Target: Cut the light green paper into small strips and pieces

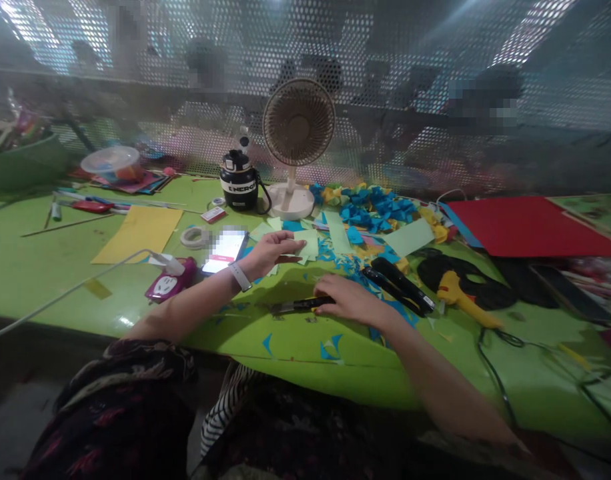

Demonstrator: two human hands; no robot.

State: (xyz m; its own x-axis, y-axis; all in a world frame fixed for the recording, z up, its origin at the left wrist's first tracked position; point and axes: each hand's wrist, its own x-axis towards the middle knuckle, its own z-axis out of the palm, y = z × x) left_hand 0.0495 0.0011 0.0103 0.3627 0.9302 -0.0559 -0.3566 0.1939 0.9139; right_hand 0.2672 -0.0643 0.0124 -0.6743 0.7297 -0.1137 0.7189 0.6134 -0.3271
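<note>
Knife (pixel 296 306): black and yellow handle, metal tip. It lies flat on the green tabletop (pixel 60 267), close to the near edge and about midway along it. Its long axis runs roughly parallel to that edge, with the tip toward the left end.

Right hand (pixel 353 300): palm down at the handle end of the knife. The fingers are bent and drawn together over the handle and touch it. Whether they clasp it or merely lie on it cannot be told. The knife extends leftward from these fingers, and this hand is the nearer of the two.

Left hand (pixel 271 254): farther from the near edge than the knife and not touching it. The fingers are straight and held side by side, with the tips resting on the pale green paper slips (pixel 308 244). A wristband (pixel 240 275) is on the wrist.

Around them:
- phone (pixel 225 249), lit, just left of the left hand
- tape roll (pixel 195 237) beside the phone
- yellow sheet (pixel 140 233) toward the left end
- stapler (pixel 400 283) and glue gun (pixel 460 293) right of the right hand
- heap of blue and yellow scraps (pixel 370 207), fan (pixel 298 143) and black jug (pixel 239 181) along the far edge
- red sheet (pixel 525 227) toward the far right corner
</note>
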